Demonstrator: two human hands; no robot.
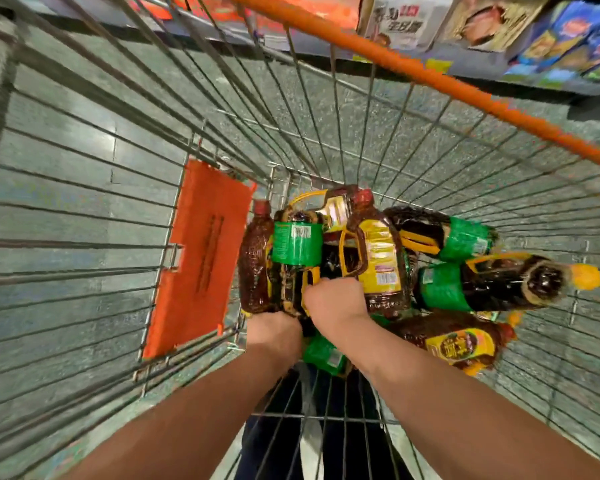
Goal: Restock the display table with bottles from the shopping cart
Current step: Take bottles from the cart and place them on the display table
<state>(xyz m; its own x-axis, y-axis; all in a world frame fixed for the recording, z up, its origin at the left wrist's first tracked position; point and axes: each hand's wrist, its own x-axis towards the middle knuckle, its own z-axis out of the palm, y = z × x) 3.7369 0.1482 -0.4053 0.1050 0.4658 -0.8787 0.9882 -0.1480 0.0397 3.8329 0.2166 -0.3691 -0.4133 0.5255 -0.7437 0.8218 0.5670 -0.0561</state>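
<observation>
I look down into a wire shopping cart (pixel 84 202) holding several dark bottles with yellow handles and green or yellow labels. My right hand (pixel 333 299) grips the yellow handle of a green-label bottle (pixel 297 242) in the middle of the pile. My left hand (pixel 274 332) reaches in just left of it, low against a dark bottle (pixel 255 265); its fingers are hidden under the bottles. More bottles lie to the right: a yellow-label one (pixel 381 258), a green-label one (pixel 465 285) and another yellow-label one (pixel 461 344). The display table is out of view.
An orange plastic flap (pixel 201 251) lies against the cart's left inner wall. The cart's orange rim bar (pixel 430 74) runs across the upper right. Shelves with packaged goods (pixel 465 22) stand beyond the cart. The floor is grey tile.
</observation>
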